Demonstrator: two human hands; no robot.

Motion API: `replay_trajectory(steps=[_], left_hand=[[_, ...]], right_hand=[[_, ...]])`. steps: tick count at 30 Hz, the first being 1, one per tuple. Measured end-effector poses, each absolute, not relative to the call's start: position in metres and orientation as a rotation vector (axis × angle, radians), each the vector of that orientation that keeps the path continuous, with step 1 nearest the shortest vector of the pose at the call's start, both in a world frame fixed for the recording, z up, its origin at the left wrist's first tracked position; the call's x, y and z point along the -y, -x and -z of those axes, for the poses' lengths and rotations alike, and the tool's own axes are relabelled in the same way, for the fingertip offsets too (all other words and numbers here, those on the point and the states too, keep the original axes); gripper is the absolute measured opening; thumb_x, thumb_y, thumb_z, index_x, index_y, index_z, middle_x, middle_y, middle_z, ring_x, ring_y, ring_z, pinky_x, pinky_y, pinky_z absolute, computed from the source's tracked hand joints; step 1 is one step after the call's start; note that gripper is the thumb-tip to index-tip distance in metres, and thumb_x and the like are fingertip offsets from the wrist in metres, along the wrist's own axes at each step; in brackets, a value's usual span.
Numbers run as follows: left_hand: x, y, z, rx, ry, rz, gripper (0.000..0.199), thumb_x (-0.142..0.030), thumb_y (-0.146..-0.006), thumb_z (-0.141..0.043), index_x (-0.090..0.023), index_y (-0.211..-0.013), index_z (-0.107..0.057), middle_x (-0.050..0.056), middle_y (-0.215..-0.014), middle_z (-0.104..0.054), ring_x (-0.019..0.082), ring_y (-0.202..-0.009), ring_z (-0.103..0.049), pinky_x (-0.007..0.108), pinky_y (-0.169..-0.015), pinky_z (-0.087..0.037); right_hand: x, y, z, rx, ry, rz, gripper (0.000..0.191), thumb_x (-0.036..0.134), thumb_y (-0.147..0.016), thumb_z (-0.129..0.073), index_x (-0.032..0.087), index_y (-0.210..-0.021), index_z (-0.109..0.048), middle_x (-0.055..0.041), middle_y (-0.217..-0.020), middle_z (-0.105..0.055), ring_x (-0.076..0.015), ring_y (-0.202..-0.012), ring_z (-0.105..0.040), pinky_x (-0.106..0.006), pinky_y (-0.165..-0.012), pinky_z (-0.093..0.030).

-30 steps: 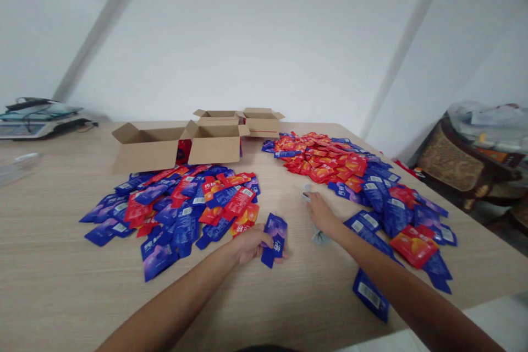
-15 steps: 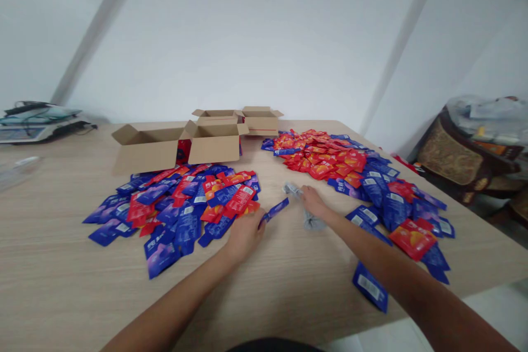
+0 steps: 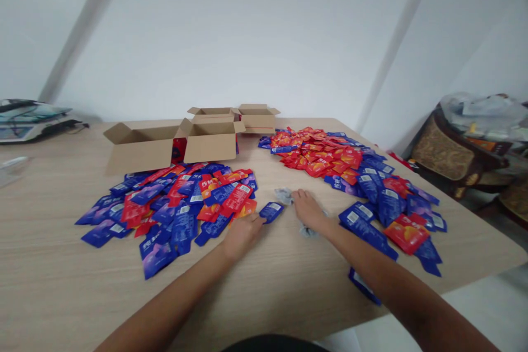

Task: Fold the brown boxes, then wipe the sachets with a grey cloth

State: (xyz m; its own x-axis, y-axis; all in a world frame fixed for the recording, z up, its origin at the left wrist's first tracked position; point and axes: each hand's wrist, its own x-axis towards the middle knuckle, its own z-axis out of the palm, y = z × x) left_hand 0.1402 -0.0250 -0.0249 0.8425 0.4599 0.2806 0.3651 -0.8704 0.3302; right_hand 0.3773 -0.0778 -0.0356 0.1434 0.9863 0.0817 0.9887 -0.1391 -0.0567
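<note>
Near the middle of the table, my left hand (image 3: 243, 235) is closed on the near end of a blue pouch (image 3: 271, 212), whose printed face tilts upward. My right hand (image 3: 308, 210) is closed on a crumpled grey cloth (image 3: 284, 195), which sticks out on both sides of it. The cloth and the pouch lie close together. Just beyond my left hand spreads a pile of blue and red pouches (image 3: 181, 228). A heap of red pouches (image 3: 319, 157) lies past my right hand, with more blue pouches (image 3: 371, 187) along its right side.
Open cardboard boxes (image 3: 142, 155) stand behind the left pile, several together. Papers and a flat device (image 3: 35, 124) lie at the far left. A single blue pouch (image 3: 363, 286) is partly under my right forearm. A patterned chair (image 3: 445, 148) holding bags stands beyond the right edge.
The pouch in my left hand has turned from edge-on to show its printed face. My right hand has shifted the cloth slightly toward the pouch. The view has shifted a little.
</note>
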Motion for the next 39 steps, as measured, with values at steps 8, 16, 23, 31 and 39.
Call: replay_trajectory(steps=[8, 16, 23, 31, 39], left_hand=[[-0.042, -0.082, -0.016, -1.267, -2.17, -1.347, 0.035, -0.043, -0.082, -0.053, -0.018, -0.104, -0.06, 0.013, -0.101, -0.06, 0.03, -0.101, -0.055, 0.047, -0.085, -0.042], [0.003, -0.114, 0.007, -0.916, -2.348, -1.072, 0.032, -0.024, -0.084, -0.047, -0.02, -0.116, -0.05, 0.01, -0.118, -0.054, 0.025, -0.116, -0.047, 0.047, -0.1, -0.037], [0.025, -0.145, 0.027, -0.773, -1.838, -0.842, 0.027, -0.028, -0.081, -0.055, -0.018, -0.107, -0.053, 0.01, -0.112, -0.058, 0.022, -0.102, -0.059, 0.041, -0.091, -0.046], [0.037, -0.182, 0.025, -0.62, -0.831, -0.444, 0.039, -0.042, -0.085, -0.056, -0.017, -0.113, -0.043, 0.012, -0.099, -0.064, 0.024, -0.082, -0.069, 0.037, -0.075, -0.054], [0.03, -0.17, 0.042, -0.711, -1.113, -0.413, 0.039, -0.018, -0.07, -0.063, -0.01, -0.105, -0.05, 0.004, -0.068, -0.065, 0.014, -0.049, -0.061, 0.02, -0.043, -0.045]], right_hand=[[0.076, -0.502, -0.003, 1.69, 2.763, 0.139, 0.045, 0.041, -0.094, -0.03, 0.009, -0.106, -0.06, -0.0204, -0.109, -0.061, -0.0302, -0.106, -0.054, -0.043, -0.085, -0.04], [0.085, -0.518, 0.016, 1.754, 2.724, 0.406, 0.032, 0.013, -0.085, -0.042, 0.003, -0.113, -0.056, -0.0256, -0.108, -0.061, -0.0288, -0.107, -0.054, -0.04, -0.087, -0.04], [0.068, -0.497, -0.034, 1.551, 2.608, 0.388, 0.035, 0.021, -0.093, -0.029, 0.007, -0.109, -0.057, -0.0194, -0.096, -0.066, -0.0249, -0.09, -0.062, -0.034, -0.077, -0.043], [0.068, -0.41, -0.022, 1.844, 2.197, -0.285, 0.041, 0.039, -0.094, -0.03, 0.019, -0.12, -0.055, -0.0111, -0.119, -0.059, -0.0232, -0.109, -0.052, -0.035, -0.086, -0.042], [0.091, -0.415, 0.031, 1.836, 2.165, -0.051, 0.05, 0.001, -0.075, -0.044, 0.012, -0.124, -0.048, -0.0158, -0.121, -0.05, -0.0246, -0.115, -0.044, -0.042, -0.097, -0.036]])
